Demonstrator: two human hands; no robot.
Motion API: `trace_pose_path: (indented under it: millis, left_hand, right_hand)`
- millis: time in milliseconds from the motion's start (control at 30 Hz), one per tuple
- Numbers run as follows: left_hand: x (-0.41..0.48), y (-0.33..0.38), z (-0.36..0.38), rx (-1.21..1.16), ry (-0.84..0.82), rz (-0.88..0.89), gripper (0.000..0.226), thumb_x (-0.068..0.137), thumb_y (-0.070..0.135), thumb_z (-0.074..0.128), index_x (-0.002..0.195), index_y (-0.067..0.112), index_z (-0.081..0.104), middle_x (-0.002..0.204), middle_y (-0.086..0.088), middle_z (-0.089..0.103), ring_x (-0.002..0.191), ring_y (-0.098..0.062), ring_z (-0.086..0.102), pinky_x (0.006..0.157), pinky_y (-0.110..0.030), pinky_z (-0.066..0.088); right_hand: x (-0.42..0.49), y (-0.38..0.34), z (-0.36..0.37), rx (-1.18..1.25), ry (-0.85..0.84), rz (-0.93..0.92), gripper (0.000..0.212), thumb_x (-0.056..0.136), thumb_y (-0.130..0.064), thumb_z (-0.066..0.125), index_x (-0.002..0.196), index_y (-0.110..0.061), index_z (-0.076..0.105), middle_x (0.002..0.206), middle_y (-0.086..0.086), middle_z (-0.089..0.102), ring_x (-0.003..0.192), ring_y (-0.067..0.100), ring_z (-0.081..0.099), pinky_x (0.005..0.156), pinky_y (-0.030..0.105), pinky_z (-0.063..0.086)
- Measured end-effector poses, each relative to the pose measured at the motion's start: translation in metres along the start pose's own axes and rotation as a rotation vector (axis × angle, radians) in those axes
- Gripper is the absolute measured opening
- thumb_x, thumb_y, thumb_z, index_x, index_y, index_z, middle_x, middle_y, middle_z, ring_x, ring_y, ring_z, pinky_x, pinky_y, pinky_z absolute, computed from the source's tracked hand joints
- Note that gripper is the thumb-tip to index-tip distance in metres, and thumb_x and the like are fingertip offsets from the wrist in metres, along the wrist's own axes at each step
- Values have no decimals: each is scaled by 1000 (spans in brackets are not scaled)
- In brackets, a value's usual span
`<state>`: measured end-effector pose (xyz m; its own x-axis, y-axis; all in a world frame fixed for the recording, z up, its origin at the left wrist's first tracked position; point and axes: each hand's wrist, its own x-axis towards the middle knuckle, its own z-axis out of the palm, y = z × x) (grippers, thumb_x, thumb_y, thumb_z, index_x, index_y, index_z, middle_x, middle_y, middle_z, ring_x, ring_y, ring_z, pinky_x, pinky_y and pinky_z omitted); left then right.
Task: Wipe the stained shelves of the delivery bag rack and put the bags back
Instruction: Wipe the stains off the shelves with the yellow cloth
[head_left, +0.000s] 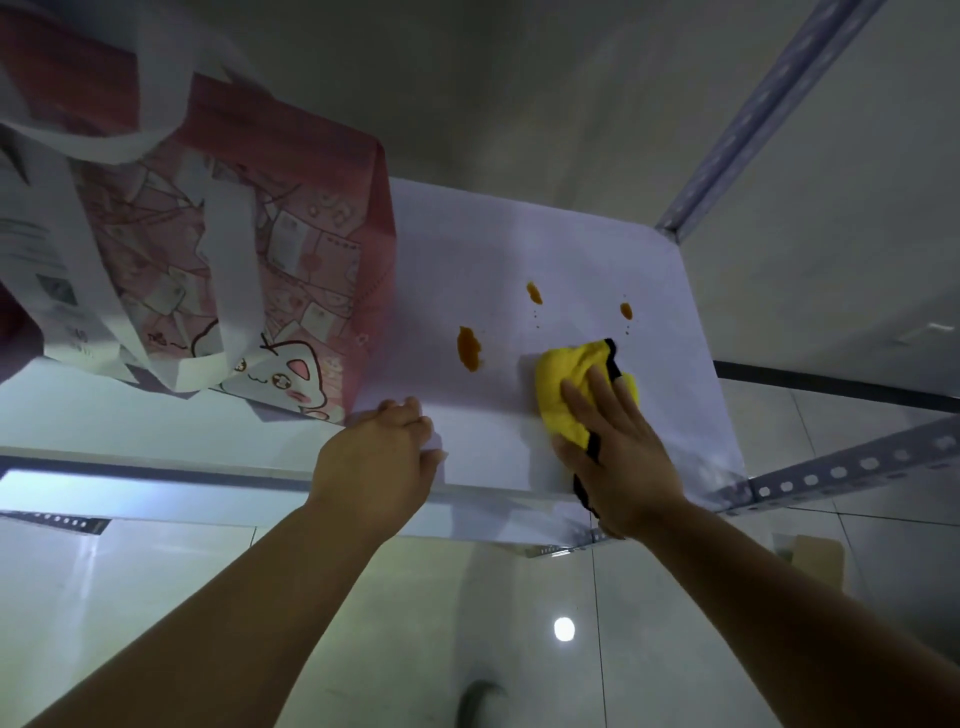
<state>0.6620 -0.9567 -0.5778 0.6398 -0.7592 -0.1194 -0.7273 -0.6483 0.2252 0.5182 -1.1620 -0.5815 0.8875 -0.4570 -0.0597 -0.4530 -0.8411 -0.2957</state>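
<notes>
A white shelf (467, 249) of the rack carries three orange-brown stains: a large stain (468, 349), a middle stain (533, 293) and a small stain (626, 310). My right hand (618, 447) presses a yellow cloth with black trim (566, 384) flat on the shelf, just right of the large stain. My left hand (382, 457) rests with curled fingers on the shelf's front edge, beside the corner of a pink cartoon-cat delivery bag (291, 270) that stands on the shelf's left half, white handles hanging down.
Perforated grey metal posts frame the rack, one upright (769, 109) at the back right and one rail (852, 462) at the front right. Below lies a glossy tiled floor (467, 623) with a light reflection. A cardboard box (815, 561) sits low at the right.
</notes>
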Motion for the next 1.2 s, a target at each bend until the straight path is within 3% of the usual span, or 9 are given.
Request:
trace_pose_path:
  millis: [200, 433, 600, 667, 800, 967, 1067, 1200]
  left_hand:
    - [-5, -2, 4, -114, 47, -1, 37, 95, 39, 41, 128, 26, 51, 147, 10, 36, 134, -10, 33, 99, -25, 36]
    - [-6, -4, 9, -217, 85, -19, 38, 92, 34, 50, 128, 23, 54, 147, 7, 39, 136, -12, 32, 101, -25, 33]
    - [-6, -4, 4, -274, 75, -58, 36, 89, 32, 56, 123, 19, 59, 140, 3, 47, 127, -14, 44, 98, -26, 36]
    - [-6, -5, 4, -261, 57, -59, 39, 91, 34, 52, 128, 20, 54, 143, 5, 43, 130, -12, 40, 100, -24, 33]
    - [-6, -7, 6, -234, 36, -24, 42, 95, 38, 43, 134, 22, 45, 149, 7, 34, 137, -8, 28, 102, -20, 27]
    - [-8, -5, 7, -225, 97, 0, 34, 95, 34, 43, 125, 22, 54, 142, 6, 42, 133, -8, 34, 97, -20, 31]
    - [-9, -3, 6, -247, 130, 25, 27, 93, 28, 45, 114, 23, 61, 133, 5, 49, 124, -10, 42, 89, -19, 36]
    - [-6, -4, 5, -199, 109, 6, 36, 95, 32, 41, 127, 22, 52, 141, 6, 42, 127, -11, 40, 95, -22, 37]
  right_hand:
    - [58, -30, 2, -25, -13, 306, 63, 94, -44, 37, 148, -35, 9, 158, 2, -8, 143, 29, -11, 116, 40, 1]
    - [99, -92, 18, -11, -53, -25, 58, 93, -55, 33, 146, -40, 15, 158, -1, -3, 144, 27, -8, 117, 37, 0]
    - [64, -71, 15, 9, -59, -316, 49, 95, -49, 38, 142, -41, 28, 156, -10, 3, 145, 18, -6, 118, 33, 7]
    - [45, -56, 12, 52, -26, -368, 46, 93, -49, 41, 139, -40, 36, 153, -13, 8, 144, 16, 0, 116, 33, 16]
    - [44, -33, 5, 35, -77, -295, 45, 94, -44, 45, 137, -43, 33, 151, -18, 5, 144, 13, 0, 115, 36, 20]
    - [85, -73, 18, -33, -53, 41, 51, 93, -41, 39, 142, -45, 26, 158, -8, 1, 145, 21, -4, 116, 37, 10]
    - [83, -87, 26, -50, -78, -23, 54, 93, -44, 38, 142, -51, 17, 157, -11, -5, 144, 21, -8, 116, 34, 9]
    - [45, -57, 17, 20, -9, -242, 49, 93, -44, 47, 140, -42, 32, 157, -9, 9, 145, 21, 2, 114, 37, 22]
